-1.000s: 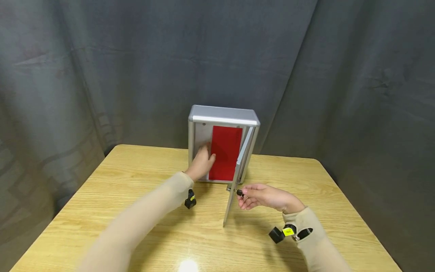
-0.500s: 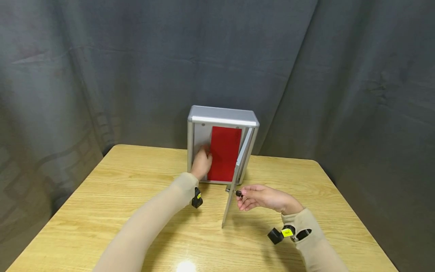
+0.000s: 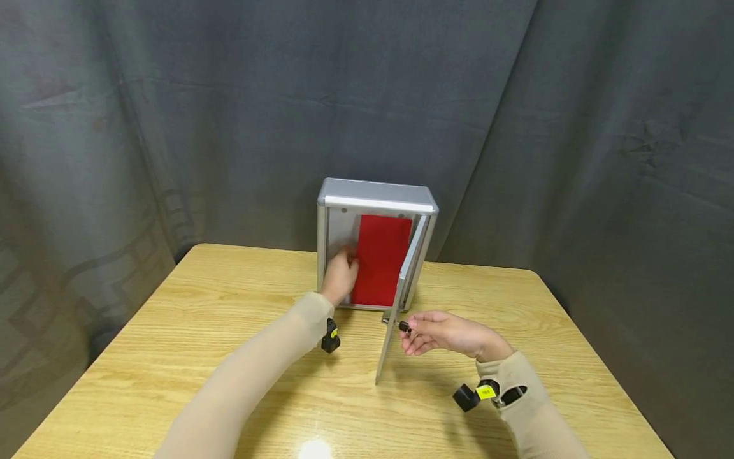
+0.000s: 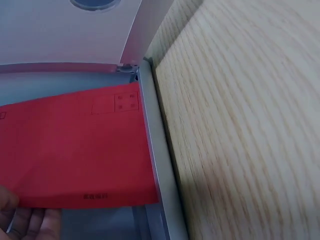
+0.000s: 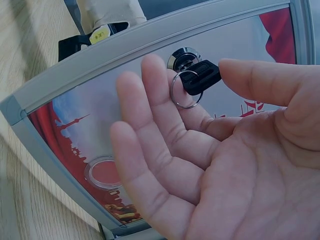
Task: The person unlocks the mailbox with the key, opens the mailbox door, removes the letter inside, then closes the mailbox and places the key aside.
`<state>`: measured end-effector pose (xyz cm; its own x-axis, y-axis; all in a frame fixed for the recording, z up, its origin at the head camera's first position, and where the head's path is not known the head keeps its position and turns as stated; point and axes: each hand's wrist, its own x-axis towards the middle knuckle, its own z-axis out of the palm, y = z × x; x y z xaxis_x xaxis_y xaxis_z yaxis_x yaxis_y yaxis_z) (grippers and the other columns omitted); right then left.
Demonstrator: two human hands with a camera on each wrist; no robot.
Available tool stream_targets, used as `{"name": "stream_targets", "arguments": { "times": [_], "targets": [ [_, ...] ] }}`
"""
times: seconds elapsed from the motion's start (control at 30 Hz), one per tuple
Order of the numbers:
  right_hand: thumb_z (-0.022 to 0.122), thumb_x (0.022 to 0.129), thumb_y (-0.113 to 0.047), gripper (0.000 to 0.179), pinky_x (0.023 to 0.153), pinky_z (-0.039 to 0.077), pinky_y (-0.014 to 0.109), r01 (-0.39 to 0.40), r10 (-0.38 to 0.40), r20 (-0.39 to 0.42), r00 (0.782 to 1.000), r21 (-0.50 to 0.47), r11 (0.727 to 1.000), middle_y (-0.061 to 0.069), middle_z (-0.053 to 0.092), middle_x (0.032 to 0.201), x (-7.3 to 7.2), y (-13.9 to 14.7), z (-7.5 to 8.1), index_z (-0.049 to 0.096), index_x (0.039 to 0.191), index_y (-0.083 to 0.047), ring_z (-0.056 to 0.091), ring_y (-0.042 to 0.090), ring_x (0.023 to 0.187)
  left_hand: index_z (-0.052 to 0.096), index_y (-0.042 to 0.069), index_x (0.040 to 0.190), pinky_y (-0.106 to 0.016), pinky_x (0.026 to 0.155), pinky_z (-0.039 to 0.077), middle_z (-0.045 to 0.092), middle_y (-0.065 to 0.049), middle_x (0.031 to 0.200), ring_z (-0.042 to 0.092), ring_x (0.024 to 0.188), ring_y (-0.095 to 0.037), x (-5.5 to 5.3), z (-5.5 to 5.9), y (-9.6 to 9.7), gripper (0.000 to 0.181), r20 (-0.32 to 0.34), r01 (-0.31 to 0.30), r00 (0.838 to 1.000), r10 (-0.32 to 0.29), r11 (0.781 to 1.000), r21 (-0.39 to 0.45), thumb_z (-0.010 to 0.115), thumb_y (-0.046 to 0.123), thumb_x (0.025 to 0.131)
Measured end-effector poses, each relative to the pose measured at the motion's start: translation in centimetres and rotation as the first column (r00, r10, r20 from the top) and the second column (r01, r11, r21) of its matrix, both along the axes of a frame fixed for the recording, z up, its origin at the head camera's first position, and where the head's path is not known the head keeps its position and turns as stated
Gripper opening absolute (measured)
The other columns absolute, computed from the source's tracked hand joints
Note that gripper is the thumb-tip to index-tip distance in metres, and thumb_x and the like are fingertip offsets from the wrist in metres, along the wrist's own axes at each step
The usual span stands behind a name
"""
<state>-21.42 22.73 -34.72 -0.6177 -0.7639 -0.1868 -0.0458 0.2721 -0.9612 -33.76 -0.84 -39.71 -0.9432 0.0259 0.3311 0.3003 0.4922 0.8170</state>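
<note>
My left hand (image 3: 341, 275) reaches into the silver box (image 3: 375, 191) and pinches the left edge of a red envelope (image 3: 381, 261). In the left wrist view the thumb (image 4: 7, 198) lies over the envelope's edge, with the other fingers beneath it. The envelope stands upright inside, its lower end at the box's bottom rim. On the outer side of the swung-out door (image 3: 395, 306), my right hand (image 3: 450, 333) pinches a black-headed key (image 5: 200, 77) between thumb and forefinger. That key sits in the round lock (image 5: 184, 57) and carries a metal ring.
A wooden table (image 3: 246, 280) carries the box, with grey curtains (image 3: 321, 95) behind it. The door juts toward me between both hands. A printed picture with a round clear disc (image 5: 104, 172) covers the door's outer face.
My left thumb has closed onto the envelope's edge, and the fingers have drawn together. The envelope's top has shifted slightly right. My right hand stays at the key; the door has not moved.
</note>
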Motion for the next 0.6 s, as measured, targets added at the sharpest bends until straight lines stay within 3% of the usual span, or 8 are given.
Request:
{"name": "stream_targets", "arguments": {
  "times": [0.33,0.6],
  "targets": [
    [0.038,0.106,-0.025,0.042,0.094,0.053,0.039,0.007,-0.007,0.003,1.000,0.024,1.000,0.000,0.065,0.102,0.0,0.2,0.0,0.051,0.114,0.014,0.065,0.016,0.098,0.059,0.002,0.109,-0.033,0.070,0.051,0.067,-0.013,0.098,0.061,0.082,-0.022,1.8,1.5,-0.9,0.015,-0.169,0.040,0.985,-0.041,0.999,-0.013,0.052,0.008,0.098],
    [0.037,0.106,-0.023,0.043,0.091,0.053,0.032,0.003,-0.003,0.007,1.000,0.020,1.000,0.000,0.065,0.101,0.0,0.2,-0.1,0.049,0.113,0.017,0.064,0.014,0.096,0.057,0.002,0.106,-0.032,0.074,0.050,0.062,-0.011,0.097,0.058,0.084,-0.022,4.2,2.8,-3.1,0.010,-0.198,0.074,0.977,-0.078,0.997,-0.030,0.053,0.005,0.097]
  ]
}}
